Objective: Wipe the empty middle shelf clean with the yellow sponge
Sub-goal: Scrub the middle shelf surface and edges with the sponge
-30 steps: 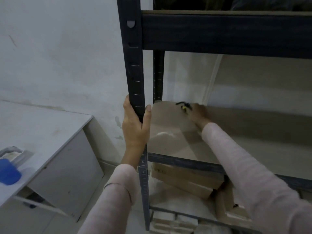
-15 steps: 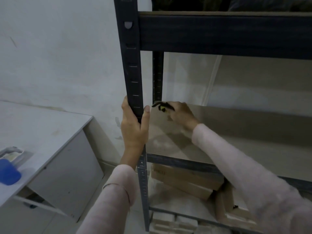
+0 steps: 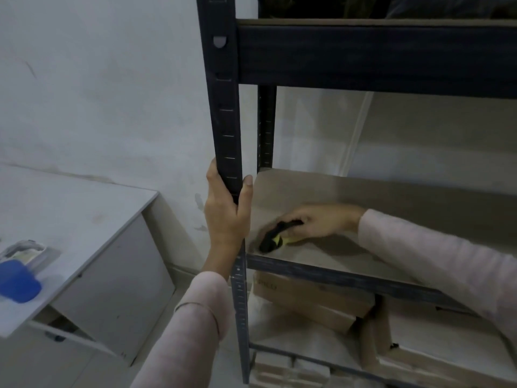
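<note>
Hands, two: left hand (image 3: 228,217) curls round one dark upright post (image 3: 225,121); right hand (image 3: 317,224) grips one yellow sponge (image 3: 277,240), pressed on middle shelf (image 3: 391,197) near its front-left corner; one blue object (image 3: 18,281) lies on one white cabinet (image 3: 84,208), left

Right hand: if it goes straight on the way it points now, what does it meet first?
Probably the front post, just where the left hand grips it; the right hand, holding the sponge, points left along the shelf. Depth is unclear.
</note>
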